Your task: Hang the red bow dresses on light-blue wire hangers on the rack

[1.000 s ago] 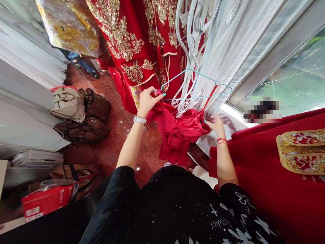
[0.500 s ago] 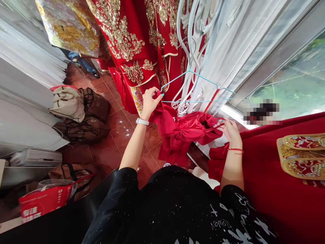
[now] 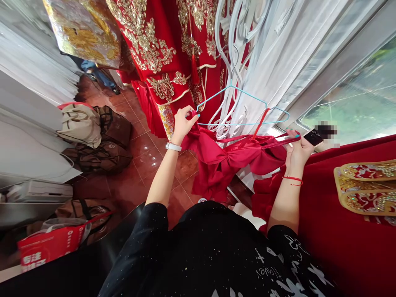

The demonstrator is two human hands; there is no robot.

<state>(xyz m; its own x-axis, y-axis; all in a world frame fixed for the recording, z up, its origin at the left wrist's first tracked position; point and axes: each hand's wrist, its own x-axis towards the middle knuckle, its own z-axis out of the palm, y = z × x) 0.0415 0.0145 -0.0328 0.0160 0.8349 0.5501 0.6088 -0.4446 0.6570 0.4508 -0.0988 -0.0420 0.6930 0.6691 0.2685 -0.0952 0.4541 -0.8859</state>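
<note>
Garment of red cloth [image 3: 216, 152] hangs just below a blue wire hanger [image 3: 241, 124], your left hand [image 3: 183, 123] pinching its fabric at the hanger's left end, your right hand [image 3: 298, 152] gripping a red strap [image 3: 280, 141] stretched toward the window [image 3: 365, 86], gold-trimmed gowns [image 3: 167, 45] beyond.

Both arms reach forward from bottom of frame, hands well apart; left forearm [image 3: 161, 177] slants up and right, left hand [image 3: 185, 119] just above and left of frame centre, left thumb [image 3: 194, 120] and fingers pinched together, teal nails; right forearm [image 3: 284, 203] also leans rightward, right hand [image 3: 296, 152] right of centre, near mid-height, digits bent in a grip
</note>
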